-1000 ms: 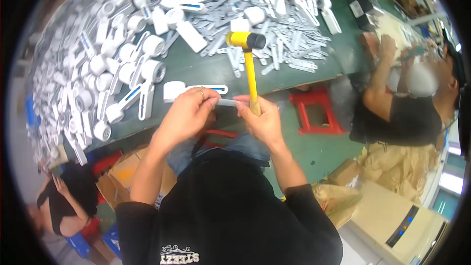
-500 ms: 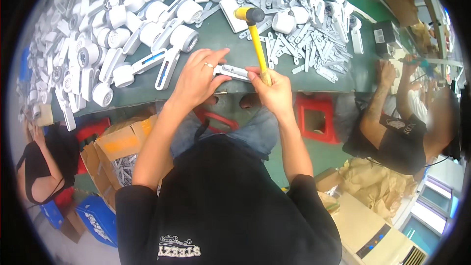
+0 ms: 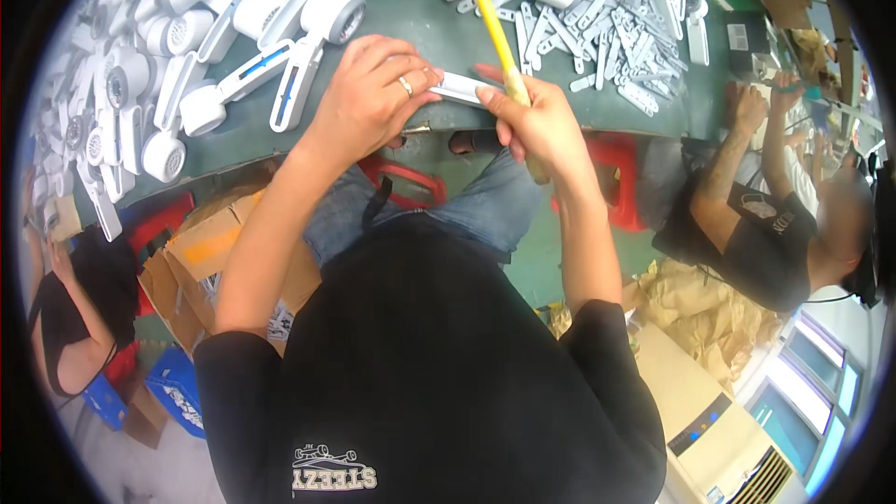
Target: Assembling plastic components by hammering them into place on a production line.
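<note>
Bright, diffuse light, shadows faint; panels (image 3: 801,392) at lower right glare white. Black fisheye vignette; bench (image 3: 401,14) edge bows. White parts (image 3: 187,30) soften toward left rim.

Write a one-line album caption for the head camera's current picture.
At a green workbench, the left hand and right hand hold a narrow white piece, the right also holding a yellow-handled mallet.

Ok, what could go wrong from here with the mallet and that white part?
The right hand grips the yellow-handled mallet while also steadying the white plastic part, so either might slip. The part is held near the front edge of the green table, so if dropped it could fall off. The left hand, on the part's other end, is close to round-headed white units and might nudge them.
</note>
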